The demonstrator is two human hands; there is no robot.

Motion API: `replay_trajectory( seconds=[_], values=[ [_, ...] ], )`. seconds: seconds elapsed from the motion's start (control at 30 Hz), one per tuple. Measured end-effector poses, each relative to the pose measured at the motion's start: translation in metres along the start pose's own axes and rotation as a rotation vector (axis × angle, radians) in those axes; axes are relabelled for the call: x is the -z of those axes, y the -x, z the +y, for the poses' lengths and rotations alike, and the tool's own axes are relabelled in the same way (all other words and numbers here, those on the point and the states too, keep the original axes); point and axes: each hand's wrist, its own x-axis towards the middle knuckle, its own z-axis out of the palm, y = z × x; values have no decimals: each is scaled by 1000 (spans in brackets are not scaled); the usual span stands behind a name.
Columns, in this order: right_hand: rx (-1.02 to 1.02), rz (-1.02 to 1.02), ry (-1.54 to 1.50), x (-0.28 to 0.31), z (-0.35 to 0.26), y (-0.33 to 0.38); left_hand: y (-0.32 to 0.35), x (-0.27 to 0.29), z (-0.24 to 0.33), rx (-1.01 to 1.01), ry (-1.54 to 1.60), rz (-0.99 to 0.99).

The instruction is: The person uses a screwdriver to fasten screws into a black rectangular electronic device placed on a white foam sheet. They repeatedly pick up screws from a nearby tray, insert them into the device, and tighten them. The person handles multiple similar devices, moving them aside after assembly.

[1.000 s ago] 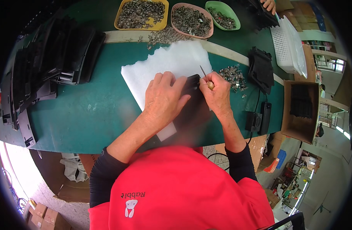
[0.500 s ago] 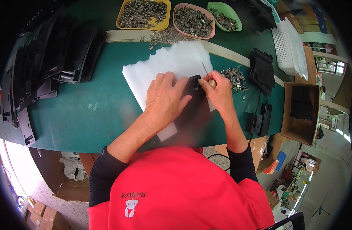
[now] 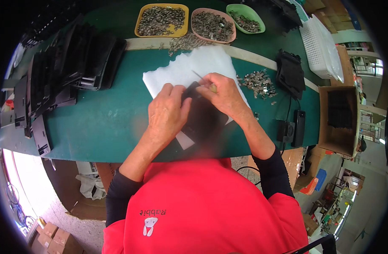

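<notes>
The left hand [image 3: 166, 111], half curled, holds the black part [image 3: 202, 114] at its three o'clock, the right hand [image 3: 225, 94] curls tight round a tool [image 3: 213, 88] at the part's one o'clock, and blur hides the part's long way.

A red shirt [image 3: 202, 190] bearing a white animal motif [image 3: 150, 225] and dark lettering [image 3: 153, 212] pairs with black sleeves [image 3: 273, 172] against a green surface [image 3: 103, 127] crossed by a cream strip [image 3: 143, 44]. A black part [image 3: 190, 89] shows against a white foam sheet [image 3: 211, 60]; silvery pieces [image 3: 211, 23] glint in a yellow tray [image 3: 186, 20], a pink tray [image 3: 217, 41] and a light-green tray [image 3: 246, 8]. Panels [image 3: 92, 59] are black, the basket [image 3: 316, 47] white and dotted with holes, the carton [image 3: 338, 147] brown.
</notes>
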Motion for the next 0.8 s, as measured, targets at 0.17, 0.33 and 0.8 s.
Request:
replay_trajectory(
  seconds=[0.17,0.33,0.8],
  values=[
    [28,-11,172,-11,-11,22,7,8,-7,7,-188,41],
    [55,-10,417,-4,-16,46,10,3,-7,-48,-139,86],
    [176,-22,595,-13,-12,42,5,-1,-8,-34,-172,-21]
  ],
)
